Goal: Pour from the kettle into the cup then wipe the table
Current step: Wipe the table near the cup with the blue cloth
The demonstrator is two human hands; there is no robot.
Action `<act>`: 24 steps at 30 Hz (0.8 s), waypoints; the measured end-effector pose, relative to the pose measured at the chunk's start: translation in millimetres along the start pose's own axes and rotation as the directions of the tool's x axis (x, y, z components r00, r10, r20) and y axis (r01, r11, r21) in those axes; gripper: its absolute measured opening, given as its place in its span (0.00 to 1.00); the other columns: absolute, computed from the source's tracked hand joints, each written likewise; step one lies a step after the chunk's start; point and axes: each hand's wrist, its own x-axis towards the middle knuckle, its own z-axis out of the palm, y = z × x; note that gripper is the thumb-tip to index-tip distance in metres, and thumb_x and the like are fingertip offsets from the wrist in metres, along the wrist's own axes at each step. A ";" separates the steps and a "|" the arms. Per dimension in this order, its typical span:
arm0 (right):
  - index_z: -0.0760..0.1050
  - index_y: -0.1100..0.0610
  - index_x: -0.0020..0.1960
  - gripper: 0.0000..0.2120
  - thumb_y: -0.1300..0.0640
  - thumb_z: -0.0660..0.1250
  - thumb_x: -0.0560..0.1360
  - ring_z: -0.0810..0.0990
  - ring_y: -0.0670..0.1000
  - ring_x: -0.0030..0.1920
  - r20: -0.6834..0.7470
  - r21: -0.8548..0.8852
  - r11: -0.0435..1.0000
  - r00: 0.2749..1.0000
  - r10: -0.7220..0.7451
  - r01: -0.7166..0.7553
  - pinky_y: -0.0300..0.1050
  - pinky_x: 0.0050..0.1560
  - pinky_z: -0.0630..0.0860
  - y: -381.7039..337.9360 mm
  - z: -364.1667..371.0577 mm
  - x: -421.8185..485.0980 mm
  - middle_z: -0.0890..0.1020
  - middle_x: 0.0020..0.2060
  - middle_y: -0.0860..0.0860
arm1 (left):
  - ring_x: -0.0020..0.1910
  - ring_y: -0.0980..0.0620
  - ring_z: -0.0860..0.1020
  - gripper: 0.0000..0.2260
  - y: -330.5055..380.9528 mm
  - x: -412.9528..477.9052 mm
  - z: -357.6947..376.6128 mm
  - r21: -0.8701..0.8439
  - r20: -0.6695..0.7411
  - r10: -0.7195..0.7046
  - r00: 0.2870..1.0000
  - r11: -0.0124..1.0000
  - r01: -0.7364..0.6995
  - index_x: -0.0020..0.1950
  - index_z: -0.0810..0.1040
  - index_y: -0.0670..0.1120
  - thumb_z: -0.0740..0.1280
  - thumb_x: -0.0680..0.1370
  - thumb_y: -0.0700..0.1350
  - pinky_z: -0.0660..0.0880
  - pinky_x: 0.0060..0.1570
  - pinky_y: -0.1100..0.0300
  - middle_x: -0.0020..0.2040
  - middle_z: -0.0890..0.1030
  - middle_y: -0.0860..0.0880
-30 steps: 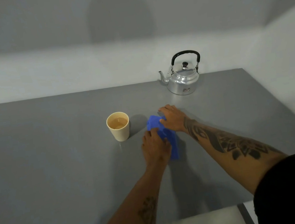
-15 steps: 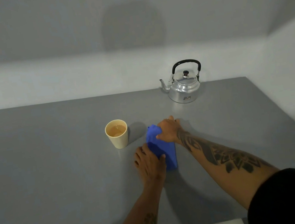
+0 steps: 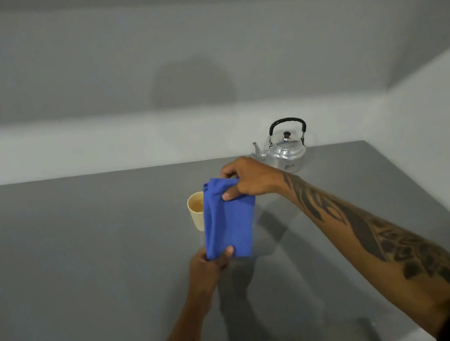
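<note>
- A gray tabletop fills the lower part of the view from the head camera, with plain pale walls behind it.
- A folded blue cloth is held up in the air above the tabletop, its long axis running away from the person and toward the cup.
- The right hand pinches the cloth's far, upper end; its thumb and fingers are closed on the fabric.
- The left hand grips the cloth's near, lower corner, thumb pressed over the edge.
- A cream cup stands on the tabletop just behind the cloth's left edge, which partly hides it. Tan liquid shows inside, so the pouring step looks done.
- A shiny metal kettle with a black handle stands upright beyond the cup and to its right, near the back edge of the tabletop and well apart from both hands.
- The cloth's shadow falls on the bare tabletop on the near side of the cup and to its right, directly under the cloth.
- Judgement: the wiping step is in hand. The surface to wipe lies straight below the cloth, so the coming move probably calls for lowering it flat. The left hand is nearer that surface; the right hand is higher and closer to the cup.
- Risk, as a guess: the cloth hangs close to the full cup and could knock it.
</note>
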 end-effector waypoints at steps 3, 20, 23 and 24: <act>0.71 0.50 0.32 0.14 0.62 0.73 0.67 0.70 0.44 0.31 0.009 -0.006 1.000 1.000 -0.017 0.017 0.37 0.32 0.65 -35.0 25.5 20.8 0.73 0.29 0.46 | 0.36 0.45 0.78 0.14 2.6 -11.1 -45.4 -0.068 -0.028 -0.026 0.999 0.997 0.024 0.41 0.82 0.39 0.80 0.62 0.45 0.79 0.41 0.51 0.35 0.82 0.42; 0.76 0.54 0.58 0.16 0.60 0.66 0.70 0.76 0.60 0.59 0.172 -0.275 0.961 0.981 0.086 -0.036 0.47 0.55 0.72 -83.6 242.3 128.6 0.77 0.60 0.59 | 0.23 0.47 0.77 0.13 -16.3 -42.6 -195.4 0.307 -0.356 -0.206 0.912 0.896 0.322 0.25 0.77 0.42 0.75 0.67 0.41 0.81 0.37 0.50 0.29 0.83 0.37; 0.74 0.54 0.59 0.16 0.60 0.63 0.71 0.76 0.62 0.60 0.168 -0.322 0.946 0.981 0.092 -0.034 0.50 0.57 0.73 -77.9 253.3 128.2 0.76 0.61 0.59 | 0.27 0.47 0.80 0.10 -22.6 -39.1 -200.1 0.389 -0.349 -0.220 0.911 0.850 0.355 0.36 0.77 0.40 0.75 0.66 0.44 0.82 0.39 0.46 0.31 0.84 0.41; 0.73 0.55 0.59 0.16 0.61 0.62 0.71 0.76 0.62 0.60 0.165 -0.333 0.942 0.983 0.087 -0.028 0.50 0.58 0.73 -75.1 255.6 128.4 0.76 0.61 0.59 | 0.32 0.45 0.82 0.13 -22.5 -38.9 -200.5 0.425 -0.353 -0.210 0.912 0.832 0.357 0.41 0.76 0.40 0.75 0.66 0.46 0.82 0.40 0.47 0.36 0.84 0.41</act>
